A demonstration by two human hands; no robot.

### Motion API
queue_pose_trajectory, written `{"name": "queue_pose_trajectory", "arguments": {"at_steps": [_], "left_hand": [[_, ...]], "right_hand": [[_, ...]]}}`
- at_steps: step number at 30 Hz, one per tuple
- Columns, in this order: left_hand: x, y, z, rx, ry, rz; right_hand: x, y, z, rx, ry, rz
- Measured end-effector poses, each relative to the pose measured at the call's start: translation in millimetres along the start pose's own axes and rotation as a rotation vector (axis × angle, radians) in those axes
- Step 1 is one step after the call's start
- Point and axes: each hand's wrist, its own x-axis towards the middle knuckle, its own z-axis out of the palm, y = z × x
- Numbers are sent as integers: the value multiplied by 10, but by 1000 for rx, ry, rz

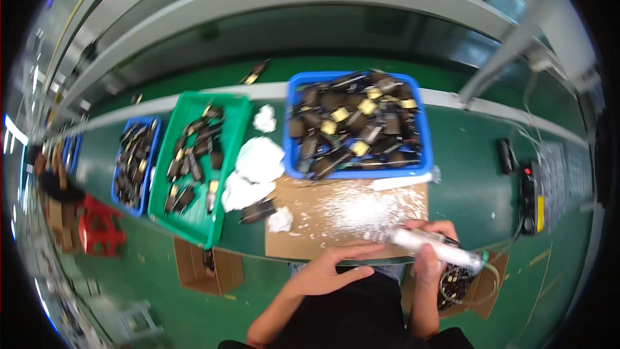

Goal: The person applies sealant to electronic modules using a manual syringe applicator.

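My right hand [431, 245] grips a white, glue-crusted dispensing tool [434, 247] whose tip points left over the near edge of a brown cardboard sheet [303, 220]. My left hand [336, 266] lies flat at the front edge of that sheet, fingers apart, holding nothing that I can see. White residue [368, 207] is smeared over the cardboard. One dark component [258, 211] lies at the sheet's left edge.
A blue bin [358, 123] full of black and yellow parts stands behind the cardboard. A green tray [200, 161] and a smaller blue tray [135, 161] with similar parts sit to the left. Crumpled white rags [255, 168] lie between them. A black control box [533, 194] is at right.
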Motion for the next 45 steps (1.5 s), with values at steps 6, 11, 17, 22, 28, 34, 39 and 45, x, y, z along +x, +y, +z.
{"name": "queue_pose_trajectory", "arguments": {"at_steps": [6, 11, 17, 22, 28, 34, 39, 45], "left_hand": [[-134, 615, -1129, 512, 441, -67], [834, 743, -2603, 1168, 765, 16], [2174, 293, -3615, 1576, 760, -316], [2451, 252, -3648, 1441, 768, -296], [2074, 599, -3140, 1238, 702, -151], [1676, 726, -1930, 970, 416, 92], [1593, 706, -2066, 1090, 558, 250], [1490, 612, -3789, 1128, 958, -23]], "right_hand": [[21, 193, -263, -187, 33, 69], [111, 174, -268, -263, 11, 118], [125, 57, -174, -287, 92, 104], [122, 40, -242, -299, 112, 121], [202, 34, -345, -305, 59, 90], [168, -51, -375, -335, 22, 46], [28, -138, -291, -326, 12, 48], [54, -186, -180, -412, 33, 87]]}}
